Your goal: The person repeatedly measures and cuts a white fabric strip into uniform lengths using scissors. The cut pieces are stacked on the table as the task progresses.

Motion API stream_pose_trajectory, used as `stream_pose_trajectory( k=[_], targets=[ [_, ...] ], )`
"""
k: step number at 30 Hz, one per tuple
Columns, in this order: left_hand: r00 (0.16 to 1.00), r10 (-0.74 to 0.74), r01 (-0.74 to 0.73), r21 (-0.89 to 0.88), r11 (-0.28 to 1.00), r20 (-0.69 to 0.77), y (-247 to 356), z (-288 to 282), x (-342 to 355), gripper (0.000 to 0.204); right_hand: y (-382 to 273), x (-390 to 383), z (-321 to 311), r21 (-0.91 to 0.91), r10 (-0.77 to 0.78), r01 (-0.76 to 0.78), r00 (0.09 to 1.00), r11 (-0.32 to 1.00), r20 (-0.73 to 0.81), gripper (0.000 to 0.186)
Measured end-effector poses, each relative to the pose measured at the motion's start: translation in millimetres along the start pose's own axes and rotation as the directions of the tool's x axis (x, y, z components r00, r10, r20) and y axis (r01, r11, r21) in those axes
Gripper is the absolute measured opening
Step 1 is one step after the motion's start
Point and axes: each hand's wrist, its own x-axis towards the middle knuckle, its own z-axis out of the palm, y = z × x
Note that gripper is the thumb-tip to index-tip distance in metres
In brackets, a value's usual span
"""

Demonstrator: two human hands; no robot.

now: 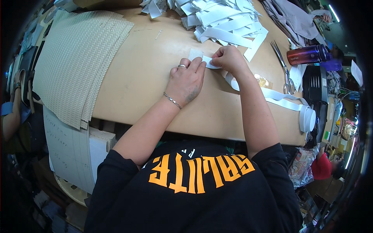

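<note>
A white elastic band [210,62] lies between my hands on the table. My left hand [187,77], with a ring and a bracelet, presses its fingertips on the band's left part; its thumb is hidden. Closed in a pinch, my right hand [230,60] grips the band a little to the right. Beyond my left fingertips is a small pale rectangular piece [195,53]. From under my right wrist the band runs rightward in loose lengths to a white roll [307,119] at the table's right corner.
A heap of cut white strips [217,19] covers the far middle. Open-bladed scissors [286,73] and a red-purple bottle [307,55] are at right, near a small clear packet [263,81]. Cream textured sheets [77,58] stack at left. Another person's arm [12,116] shows far left.
</note>
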Motion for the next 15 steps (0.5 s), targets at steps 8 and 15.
stream_pose_trajectory(
  k=[8, 15],
  targets=[
    [0.999, 0.010, -0.010, 0.013, 1.000, -0.036, -1.4, 4.1, -0.3, 0.029, 2.3, -0.5, 0.9, 0.009, -0.021, 0.021, 1.000, 1.000, -0.012, 0.016],
    [0.999, 0.004, -0.003, 0.018, 1.000, -0.047, -1.8, 5.1, -0.9, 0.030, -4.1, -3.8, -1.0, 0.000, 0.009, -0.009, 0.999, 1.000, 0.031, 0.015]
  ],
)
